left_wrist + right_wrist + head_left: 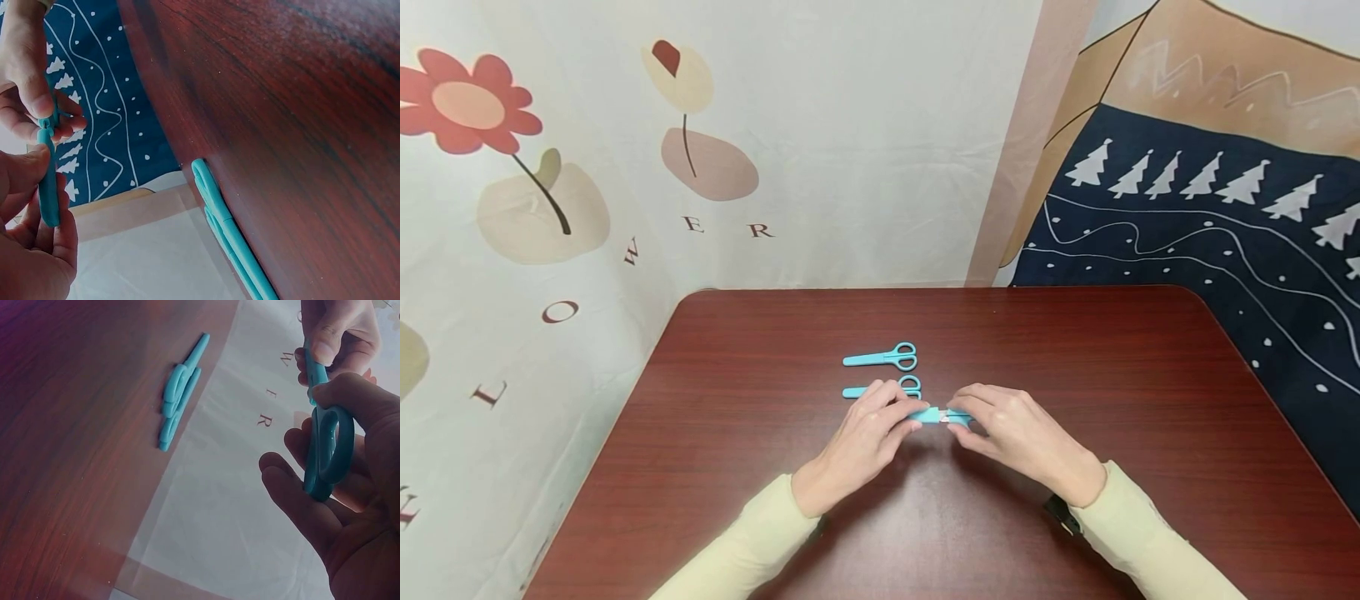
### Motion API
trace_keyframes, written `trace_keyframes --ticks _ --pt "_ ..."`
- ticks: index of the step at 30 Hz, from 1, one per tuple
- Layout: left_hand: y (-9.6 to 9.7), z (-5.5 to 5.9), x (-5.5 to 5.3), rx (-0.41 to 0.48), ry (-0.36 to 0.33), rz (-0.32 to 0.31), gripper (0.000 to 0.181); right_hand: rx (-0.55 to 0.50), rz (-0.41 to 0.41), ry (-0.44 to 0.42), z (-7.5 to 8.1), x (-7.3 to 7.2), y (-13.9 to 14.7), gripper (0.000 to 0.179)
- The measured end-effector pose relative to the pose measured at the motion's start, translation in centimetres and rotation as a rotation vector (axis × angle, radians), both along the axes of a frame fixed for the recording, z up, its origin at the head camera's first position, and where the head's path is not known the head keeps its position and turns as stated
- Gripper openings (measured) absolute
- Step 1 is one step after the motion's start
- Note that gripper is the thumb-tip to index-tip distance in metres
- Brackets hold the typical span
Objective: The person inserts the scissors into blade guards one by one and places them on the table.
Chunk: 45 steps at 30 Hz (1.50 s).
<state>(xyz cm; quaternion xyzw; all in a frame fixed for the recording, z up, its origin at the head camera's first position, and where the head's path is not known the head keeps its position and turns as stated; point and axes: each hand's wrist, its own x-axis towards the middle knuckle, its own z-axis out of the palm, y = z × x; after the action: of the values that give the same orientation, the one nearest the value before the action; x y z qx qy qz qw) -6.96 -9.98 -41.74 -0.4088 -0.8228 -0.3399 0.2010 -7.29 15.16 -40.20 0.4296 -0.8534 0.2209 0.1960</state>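
Over the table, my left hand pinches a light blue scissors cover between thumb and fingers. My right hand grips the blue handles of a pair of scissors. A short stretch of bare metal blade shows between cover and handles in the head view; the rest of the blades is hidden inside the cover. Just beyond the hands lie two more blue scissors, both in covers with their handles to the right. The far pair is fully visible, while my left hand partly hides the near pair.
The reddish-brown wooden table has rounded far corners. Behind it hangs a pale cloth printed with flowers and letters. A dark blue cloth with white trees hangs at the right.
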Motion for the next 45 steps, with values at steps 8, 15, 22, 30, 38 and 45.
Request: trace_keyframes --ticks 8,15,22,30,38,45 --pt "-0.07 -0.22 -0.03 -0.005 -0.025 0.002 0.018 0.003 0.008 0.026 -0.10 -0.16 -0.11 0.028" --pt "-0.13 -0.30 -0.20 0.001 -0.025 -0.003 0.021 -0.002 0.027 0.035 -0.26 -0.38 -0.21 0.027" --pt "-0.22 -0.30 -0.49 0.015 0.015 -0.018 0.023 -0.013 0.051 0.050 -0.38 -0.58 -0.43 0.027" --pt "-0.39 -0.29 -0.52 -0.011 0.009 -0.017 0.021 -0.020 0.050 0.056 -0.56 -0.68 -0.69 0.026" --pt "-0.26 -0.15 -0.41 -0.014 0.014 -0.010 0.021 -0.023 0.052 0.042 -0.52 -0.58 -0.86 0.025" --pt "-0.27 -0.12 -0.32 -0.025 0.005 -0.002 0.020 -0.029 0.050 0.049 -0.54 -0.56 -0.94 0.025"
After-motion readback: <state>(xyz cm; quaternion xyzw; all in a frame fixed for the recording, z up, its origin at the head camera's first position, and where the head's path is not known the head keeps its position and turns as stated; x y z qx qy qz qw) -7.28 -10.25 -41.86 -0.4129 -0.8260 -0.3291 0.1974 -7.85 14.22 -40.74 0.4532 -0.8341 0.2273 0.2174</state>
